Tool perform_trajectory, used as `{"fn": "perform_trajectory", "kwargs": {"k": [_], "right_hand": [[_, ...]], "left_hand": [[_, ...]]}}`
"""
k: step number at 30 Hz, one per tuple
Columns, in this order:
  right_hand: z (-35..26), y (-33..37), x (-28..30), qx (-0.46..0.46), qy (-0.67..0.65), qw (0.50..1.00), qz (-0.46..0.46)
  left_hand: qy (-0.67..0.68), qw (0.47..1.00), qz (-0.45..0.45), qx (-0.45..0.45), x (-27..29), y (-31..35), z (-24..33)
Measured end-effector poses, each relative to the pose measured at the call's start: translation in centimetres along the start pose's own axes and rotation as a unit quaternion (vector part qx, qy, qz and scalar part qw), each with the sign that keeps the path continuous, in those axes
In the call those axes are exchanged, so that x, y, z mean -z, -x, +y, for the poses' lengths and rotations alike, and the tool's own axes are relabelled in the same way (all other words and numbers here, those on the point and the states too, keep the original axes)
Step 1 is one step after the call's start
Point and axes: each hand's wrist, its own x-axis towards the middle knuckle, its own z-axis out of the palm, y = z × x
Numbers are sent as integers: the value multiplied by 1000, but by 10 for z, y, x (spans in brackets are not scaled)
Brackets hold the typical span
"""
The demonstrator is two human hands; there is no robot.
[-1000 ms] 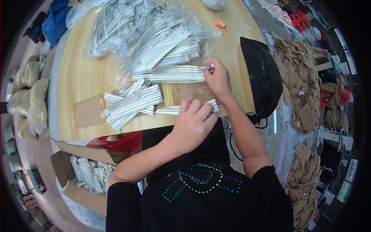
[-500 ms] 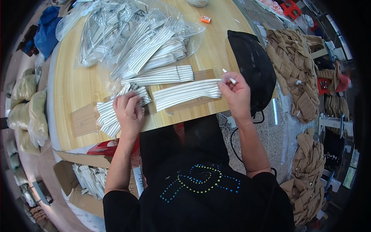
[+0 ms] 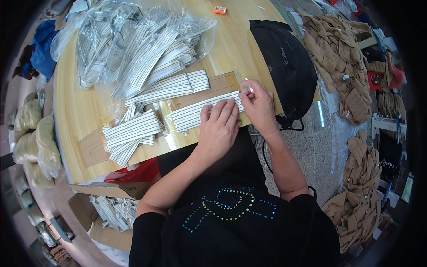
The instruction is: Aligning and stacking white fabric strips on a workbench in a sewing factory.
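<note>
A striped white fabric strip [image 3: 186, 116] lies flat over a brown cardboard template [image 3: 213, 87] near the table's front edge. My left hand [image 3: 219, 127] rests on it with fingers stretched out, pressing it down. At the strip's right end, my right hand [image 3: 259, 109] is closed, thumb and forefinger at the fabric. A slim white pen-like stick [image 3: 250, 89] is gripped in that hand, mostly hidden by the fingers. To the left, a small crisscrossed pile of striped strips [image 3: 133, 129] sits on the table. Behind the template lies another folded striped strip [image 3: 171, 87].
A clear plastic bag [image 3: 142, 44] full of striped pieces covers the back left of the wooden table [image 3: 66, 115]. A black mesh bag [image 3: 287, 73] lies at the right edge, an orange box [image 3: 220, 10] farther back. Below left stands a cardboard carton [image 3: 82, 209] of striped pieces.
My left hand has left the pile and moved right onto the strip. The strip, raised at its right end before, now lies flat. A strip now lies across the top of the left pile.
</note>
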Motion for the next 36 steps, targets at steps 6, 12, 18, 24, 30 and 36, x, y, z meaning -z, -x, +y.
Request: {"fn": "perform_trajectory", "kwargs": {"k": [6, 12, 18, 24, 30, 36], "right_hand": [[0, 1, 0, 33, 54, 998, 12], [1, 2, 0, 37, 52, 998, 2], [-4, 2, 3, -4, -115, 992, 48], [-5, 7, 16, -76, -126, 985, -90], [-2, 7, 16, -52, -161, 977, -127], [-6, 7, 12, -5, -98, 991, -86]], "left_hand": [[-17, 1000, -1, -2, 3, 1, -1], [-19, 1000, -1, 3, 6, 1, 0], [-42, 999, -32, -13, 2, 2, -1], [-50, 996, -67, -18, -1, 6, 0], [-74, 993, -85, -42, -3, 8, 1], [-74, 993, -85, -31, -6, 9, 2]]}}
